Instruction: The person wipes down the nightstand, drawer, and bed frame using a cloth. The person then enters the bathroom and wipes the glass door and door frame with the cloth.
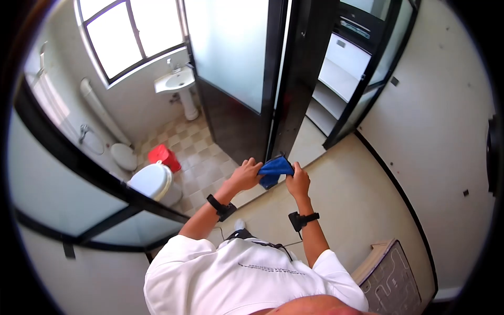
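Note:
A blue cloth [276,167] with a dark edge is stretched between my two hands, out in front of my body. My left hand [247,174] has its fingers closed on the cloth's left side. On the right side, my right hand [298,181] pinches the cloth near its upper corner. Part of the cloth hangs down below the hands. Just beyond it stands the dark door frame post [299,79]; whether the cloth touches the post I cannot tell. Each wrist wears a black strap with a small box.
A bathroom lies to the left, with a pedestal sink [178,80], a toilet [124,156], a red bin [165,157] and a lidded white bucket [152,181]. A frosted glass door [228,58] stands ajar. White shelves [331,89] are behind another doorway. A patterned board [394,278] leans at lower right.

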Demonstrator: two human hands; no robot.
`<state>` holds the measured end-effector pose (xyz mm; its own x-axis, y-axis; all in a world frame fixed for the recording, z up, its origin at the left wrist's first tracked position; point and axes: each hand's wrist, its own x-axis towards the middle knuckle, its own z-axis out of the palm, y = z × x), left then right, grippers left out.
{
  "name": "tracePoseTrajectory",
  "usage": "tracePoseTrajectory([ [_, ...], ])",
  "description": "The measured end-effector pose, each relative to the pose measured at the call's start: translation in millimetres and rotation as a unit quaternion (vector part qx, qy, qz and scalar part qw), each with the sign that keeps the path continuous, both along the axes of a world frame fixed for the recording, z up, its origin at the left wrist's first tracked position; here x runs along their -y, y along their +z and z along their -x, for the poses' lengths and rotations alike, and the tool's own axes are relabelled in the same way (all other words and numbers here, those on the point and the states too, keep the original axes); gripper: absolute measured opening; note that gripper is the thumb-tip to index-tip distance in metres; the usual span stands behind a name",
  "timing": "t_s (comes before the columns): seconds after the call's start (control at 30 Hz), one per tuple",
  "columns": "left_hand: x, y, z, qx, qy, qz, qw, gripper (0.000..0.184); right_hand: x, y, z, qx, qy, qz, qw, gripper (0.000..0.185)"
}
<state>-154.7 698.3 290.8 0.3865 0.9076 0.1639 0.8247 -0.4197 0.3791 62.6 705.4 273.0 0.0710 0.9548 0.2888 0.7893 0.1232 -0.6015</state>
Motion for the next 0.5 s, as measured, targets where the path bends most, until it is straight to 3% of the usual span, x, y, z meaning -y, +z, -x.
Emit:
tracePoseTrajectory([
  [0.07, -48.4, 12.4, 3.8, -0.005, 0.027, 0.063, 0.998, 0.031, -41.2, 2.3, 6.2, -0.089, 0.0, 0.057, 0.994, 0.033],
  [0.1, -68.5, 31.3, 2.0, 0.004, 0.04, 0.026, 0.999, 0.031, -84.1, -37.0, -1.0, -0.151, -0.001, 0.052, 0.987, 0.036],
  [0.17, -108.7, 76.8, 1.2, 0.067, 0.049, -0.056, 0.995, 0.033, -113.2, 30.3, 11.6, -0.325, -0.019, 0.196, 0.925, 0.054],
  [0.2, -133.4, 101.6, 1.2, 0.122, 0.044, -0.104, 0.986, 0.037, -126.0, 55.8, 19.4, -0.39, 0.033, 0.175, 0.904, 0.067],
  [0.27, -165.5, 162.2, 2.0, 0.277, -0.015, -0.254, 0.927, 0.043, -144.9, 129.0, 33.2, -0.424, 0.103, 0.11, 0.893, 0.065],
  [0.33, -191.3, 220.8, 2.6, 0.347, -0.066, -0.373, 0.858, 0.045, -172.0, 186.5, 38.1, -0.461, 0.17, 0.026, 0.871, 0.058],
  [0.43, -221.8, 278.8, -2.7, 0.376, -0.083, -0.378, 0.842, 0.047, -194.6, 261.1, 59.9, -0.549, 0.188, -0.195, 0.791, 0.038],
  [0.47, -232.2, 294.0, -6.6, 0.361, -0.118, -0.435, 0.816, 0.05, -211.5, 270.9, 54.5, -0.547, 0.185, -0.199, 0.792, 0.038],
  [0.5, -244.3, 302.2, -9.2, 0.344, -0.153, -0.49, 0.786, 0.055, -227.1, 282.7, 45.2, -0.398, 0.179, -0.286, 0.853, 0.034],
])
